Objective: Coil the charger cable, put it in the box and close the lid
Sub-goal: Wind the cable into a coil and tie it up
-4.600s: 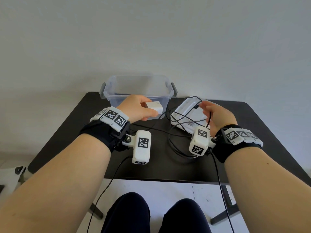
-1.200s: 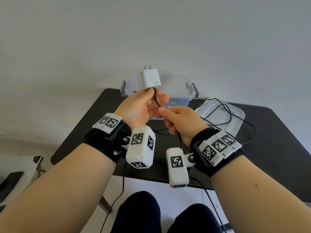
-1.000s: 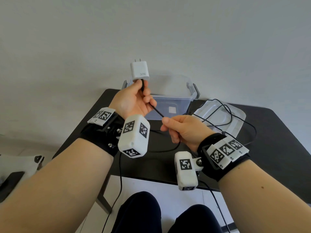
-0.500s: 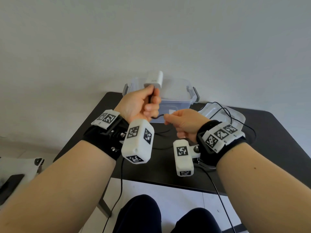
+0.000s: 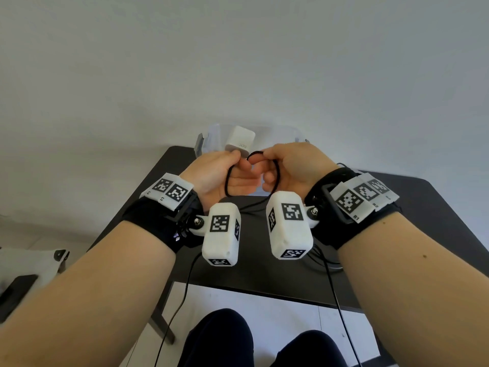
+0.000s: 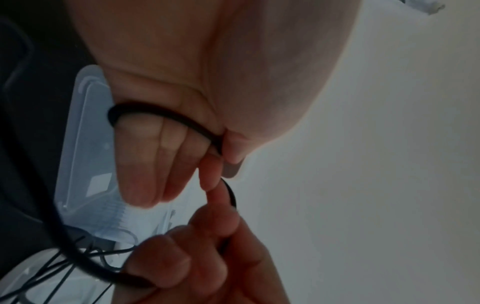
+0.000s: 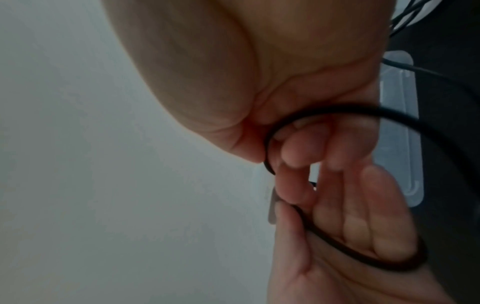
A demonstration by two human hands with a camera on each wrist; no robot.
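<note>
In the head view both hands are raised together above the black table (image 5: 412, 207), in front of the clear plastic box (image 5: 280, 132). My left hand (image 5: 236, 165) pinches the black charger cable (image 5: 227, 181) just under the white charger brick (image 5: 239, 143), which stands above its fingers. One loop of cable hangs across the left palm. My right hand (image 5: 266, 158) pinches the cable at the top of that loop. The left wrist view shows thumb and forefinger closed on the cable (image 6: 166, 117). In the right wrist view the cable (image 7: 337, 112) curves under the right fingers into the left palm. The lid (image 6: 33, 279) lies under loose cable.
Slack cable (image 5: 326, 264) trails on the table under my right wrist. The box (image 6: 83, 144) stands open at the table's far edge. A dark phone (image 5: 16, 288) lies on a pale surface at the far left. My knees are below the table's near edge.
My right hand has come up against the left fingers, carrying cable with it. A loop now hangs across the left palm. The charger brick has tipped and sits lower.
</note>
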